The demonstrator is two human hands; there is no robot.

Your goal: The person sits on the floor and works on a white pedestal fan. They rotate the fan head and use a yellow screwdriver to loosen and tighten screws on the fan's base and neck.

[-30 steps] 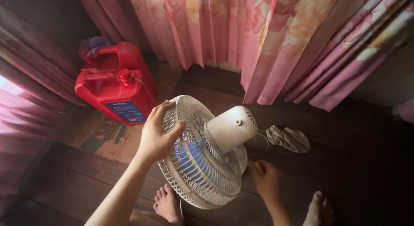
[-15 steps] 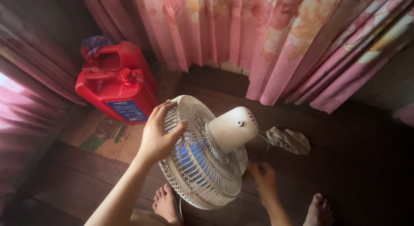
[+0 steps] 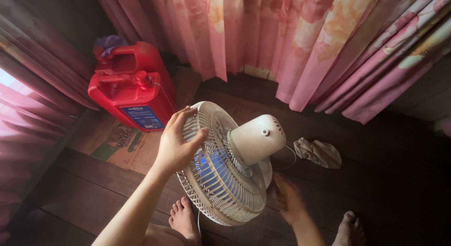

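- Since the earlier frame little has shifted: my left hand (image 3: 176, 147) stays on the upper rim of the fan's cage, and my right hand (image 3: 289, 199) has dropped a little lower beside the fan, blurred with motion
- Left hand: fingers curled over the top edge of the white wire cage, thumb pressed on the grille's outer face; it is closed on the rim and holds the fan (image 3: 225, 171) tilted
- Right hand: low at the fan's right side, just under the motor housing (image 3: 257, 139); too blurred for me to tell whether it grips anything or how far it is open
- Fan: off-white, head tipped so the rounded motor housing points up and right; blue blades (image 3: 212, 168) show through the grille; it stands over the dark wooden floor (image 3: 376, 180), between my two bare feet (image 3: 183, 220) and the curtains
- Red plastic jerrycans (image 3: 131, 88) stand to the left on a flattened cardboard sheet (image 3: 120, 145), near the fan but apart from it
- Crumpled grey cloth (image 3: 319, 153) lies on the floor just right of the fan
- Pink flowered curtains (image 3: 291, 39) hang along the back and left
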